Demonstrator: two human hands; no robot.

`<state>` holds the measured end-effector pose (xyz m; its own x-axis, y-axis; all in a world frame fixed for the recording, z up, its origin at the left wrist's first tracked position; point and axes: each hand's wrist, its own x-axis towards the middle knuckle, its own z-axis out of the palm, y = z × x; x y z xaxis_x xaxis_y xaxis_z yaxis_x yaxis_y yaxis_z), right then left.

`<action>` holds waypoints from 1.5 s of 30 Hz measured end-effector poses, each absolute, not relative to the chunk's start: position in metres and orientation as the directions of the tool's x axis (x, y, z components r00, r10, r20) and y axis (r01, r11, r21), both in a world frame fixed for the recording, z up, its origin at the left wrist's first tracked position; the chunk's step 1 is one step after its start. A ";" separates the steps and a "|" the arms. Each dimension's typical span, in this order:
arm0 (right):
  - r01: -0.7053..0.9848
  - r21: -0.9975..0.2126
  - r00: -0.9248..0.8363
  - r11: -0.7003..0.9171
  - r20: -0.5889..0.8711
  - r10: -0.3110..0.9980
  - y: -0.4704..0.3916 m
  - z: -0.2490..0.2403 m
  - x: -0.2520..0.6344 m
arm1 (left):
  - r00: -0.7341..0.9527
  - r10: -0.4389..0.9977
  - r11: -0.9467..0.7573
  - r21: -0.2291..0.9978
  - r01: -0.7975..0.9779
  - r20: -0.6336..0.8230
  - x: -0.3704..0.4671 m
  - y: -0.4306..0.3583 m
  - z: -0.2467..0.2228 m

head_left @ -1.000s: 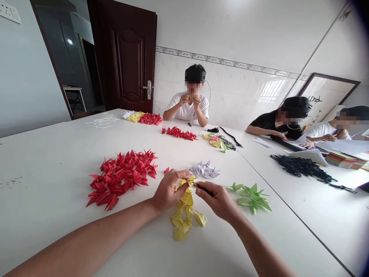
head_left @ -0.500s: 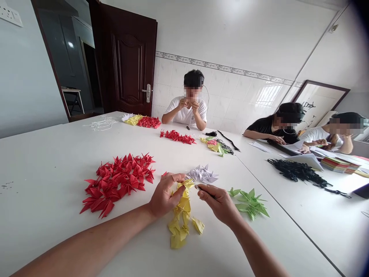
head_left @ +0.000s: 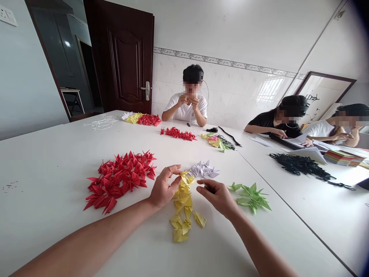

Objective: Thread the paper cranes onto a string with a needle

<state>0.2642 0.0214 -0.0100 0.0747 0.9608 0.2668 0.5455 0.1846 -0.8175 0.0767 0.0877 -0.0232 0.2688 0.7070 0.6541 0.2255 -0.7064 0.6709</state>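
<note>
My left hand [head_left: 165, 187] pinches a yellow paper crane [head_left: 186, 178] between thumb and fingers, just above the table. Close by on its right, my right hand [head_left: 217, 197] is closed around a thin dark tool with a metallic tip; most of it is hidden by the fingers. Below and between my hands lie several yellow paper cranes [head_left: 181, 224] in a loose heap. White paper cranes [head_left: 204, 170] sit just beyond my hands. Green paper cranes [head_left: 252, 198] are to the right of my right hand, and a large pile of red paper cranes [head_left: 123, 177] spreads to the left.
Across the white table [head_left: 52, 215], a person [head_left: 184, 105] holds something small near the face. Two people [head_left: 284, 119] sit at the right by papers. A black cord bundle [head_left: 300, 163], paper stacks [head_left: 343, 157], white strings [head_left: 100, 121] and more coloured cranes [head_left: 178, 134] lie about.
My right hand has drawn slightly away from the yellow crane in my left hand. My left fingers have shifted a little on the crane. The camera view has moved slightly.
</note>
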 end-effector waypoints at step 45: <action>0.711 -0.699 -0.225 0.072 -0.130 0.966 0.007 0.003 0.266 | 0.344 0.746 -0.659 0.708 0.254 0.571 0.078 0.091 -0.025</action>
